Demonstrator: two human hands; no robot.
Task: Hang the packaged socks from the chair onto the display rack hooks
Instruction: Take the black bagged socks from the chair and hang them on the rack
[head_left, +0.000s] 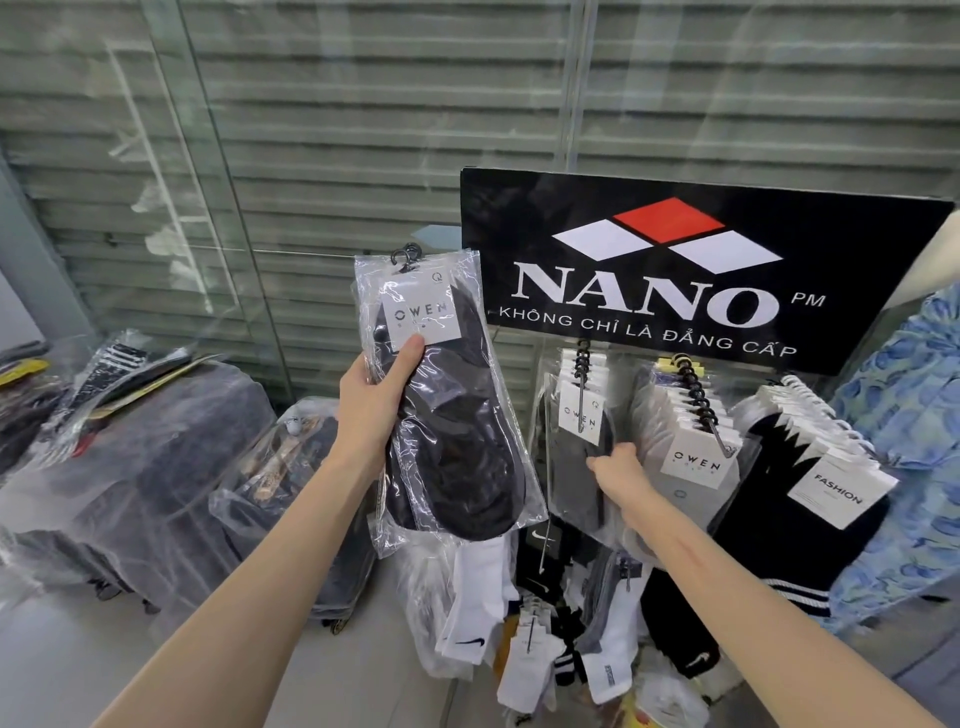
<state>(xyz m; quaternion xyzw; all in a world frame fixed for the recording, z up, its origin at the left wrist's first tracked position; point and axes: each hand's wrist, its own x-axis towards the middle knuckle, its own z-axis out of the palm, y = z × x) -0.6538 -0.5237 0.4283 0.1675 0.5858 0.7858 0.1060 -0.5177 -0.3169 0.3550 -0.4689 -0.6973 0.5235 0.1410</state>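
Black sock pack (447, 410) gripped by left hand (374, 400); right hand (618, 467) pinches hung packs (576, 441).

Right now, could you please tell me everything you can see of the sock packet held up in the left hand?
The sock packet is a clear, glossy plastic sleeve holding dark socks, with a white OWEN card near its top and small black hanger hooks above. It is held upright, slightly tilted, left of the black NANO sign. The left hand has it in its grip, thumb on the card's lower edge.

Right hand (615, 467) fingertips hidden among hanging packs (576, 431); small print under FASHION tag (836, 491) illegible.
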